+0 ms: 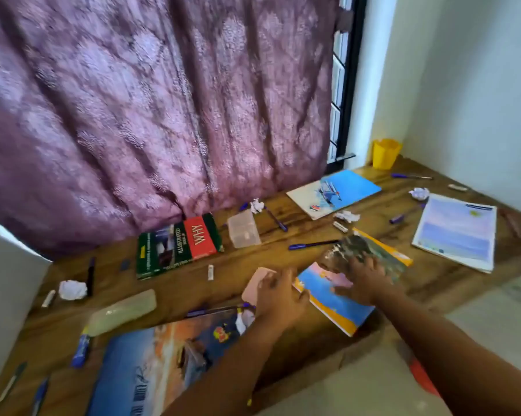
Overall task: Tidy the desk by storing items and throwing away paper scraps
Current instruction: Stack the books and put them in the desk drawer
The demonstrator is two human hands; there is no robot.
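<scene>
On the wooden desk [283, 253] a blue and orange notebook [343, 307] lies near the front edge, partly under a dark-covered notebook [373, 250]. My left hand [278, 295] curls round the blue notebook's left corner, its fingers over a pink pad [254, 285]. My right hand [363, 280] lies flat with spread fingers across both notebooks. Crumpled paper scraps sit at the left [72, 289], by the curtain [257, 205], at mid-right [347, 216], at far right [419, 193] and under my left wrist [243, 321].
A yellow cup [385, 153] stands in the far right corner. A green and red book [178, 246], a clear plastic box [243, 232], a clear pencil case [124, 310], several purple pens [312, 245] and other notebooks [457, 232] [334, 193] [163, 364] lie scattered.
</scene>
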